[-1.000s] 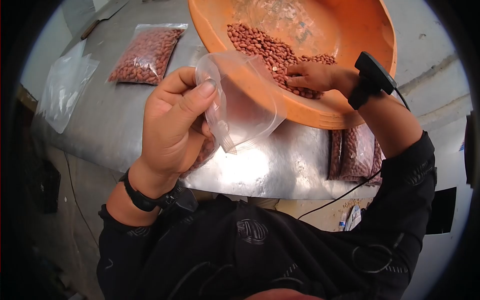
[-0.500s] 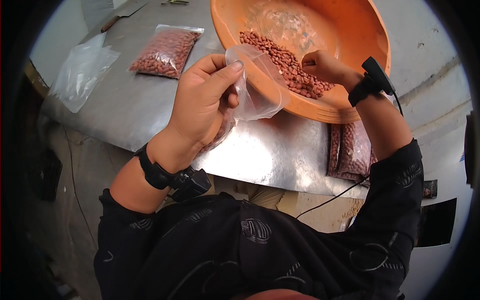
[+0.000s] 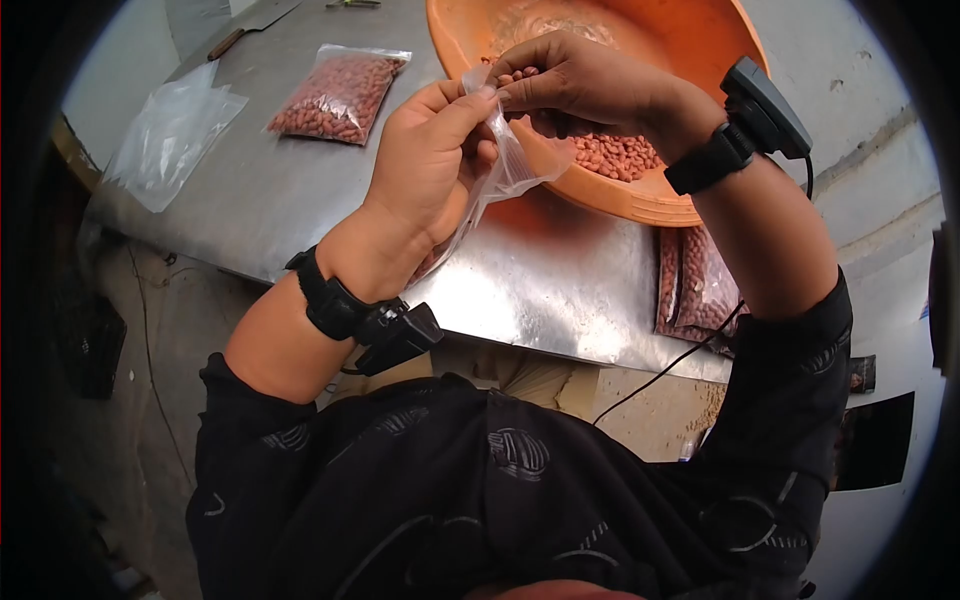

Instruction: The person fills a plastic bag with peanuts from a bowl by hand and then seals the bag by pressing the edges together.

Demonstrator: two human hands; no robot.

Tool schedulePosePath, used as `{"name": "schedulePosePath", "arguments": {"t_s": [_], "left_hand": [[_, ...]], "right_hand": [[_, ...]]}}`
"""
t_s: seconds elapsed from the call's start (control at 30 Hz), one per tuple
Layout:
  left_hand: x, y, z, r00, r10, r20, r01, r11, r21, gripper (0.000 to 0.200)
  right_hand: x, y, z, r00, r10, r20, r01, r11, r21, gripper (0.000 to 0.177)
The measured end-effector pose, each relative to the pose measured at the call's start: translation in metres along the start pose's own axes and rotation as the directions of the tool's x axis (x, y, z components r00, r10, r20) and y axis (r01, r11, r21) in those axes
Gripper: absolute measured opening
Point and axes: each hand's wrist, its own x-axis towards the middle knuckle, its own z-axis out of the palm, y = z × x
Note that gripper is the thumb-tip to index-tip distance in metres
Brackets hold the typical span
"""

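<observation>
My left hand (image 3: pixel 425 155) is closed on the rim of a clear plastic bag (image 3: pixel 508 172), whose lower part, with some red nuts, is largely hidden behind that hand. At the bag's mouth my right hand (image 3: pixel 575 88) has its fingers curled round several red-brown nuts (image 3: pixel 520 75), its thumb near the left fingertips. Both hands are in front of the orange basin (image 3: pixel 640 205), where more nuts (image 3: pixel 615 157) lie along the near side.
A filled nut bag (image 3: pixel 338 97) lies on the metal table (image 3: pixel 270 205), right of flat clear bags (image 3: pixel 170 135). A knife (image 3: pixel 250 28) is at the back left. Filled bags (image 3: pixel 700 280) lie below the basin. A black cable (image 3: pixel 660 375) hangs near my right arm.
My right hand has moved up and left from the nuts in the basin to the bag's mouth, now with nuts in its fingers. My left hand still holds the bag.
</observation>
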Motion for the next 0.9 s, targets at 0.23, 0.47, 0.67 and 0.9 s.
{"name": "schedulePosePath", "arguments": {"t_s": [0.23, 0.47, 0.67, 0.9], "left_hand": [[-0.008, 0.001, 0.001, 0.999, -0.002, 0.042, 0.005, 0.999, -0.054, 0.006], [-0.010, 0.007, -0.003, 0.999, 0.002, 0.048, 0.004, 0.993, -0.122, 0.008], [-0.019, 0.007, -0.013, 0.999, 0.004, 0.038, 0.001, 0.992, -0.126, 0.005], [-0.028, 0.001, -0.018, 1.000, 0.020, 0.002, -0.020, 0.986, -0.165, 0.005]], "right_hand": [[0.032, 0.004, 0.029, 0.983, 0.115, -0.145, -0.125, 0.990, -0.062, 0.021], [0.022, -0.001, 0.036, 0.990, 0.038, -0.138, -0.037, 0.999, 0.007, 0.025], [0.004, -0.012, -0.015, 0.976, 0.138, -0.169, -0.139, 0.990, 0.001, 0.021], [0.003, 0.093, -0.092, 0.806, 0.559, -0.195, -0.559, 0.607, -0.565, 0.065]]}}
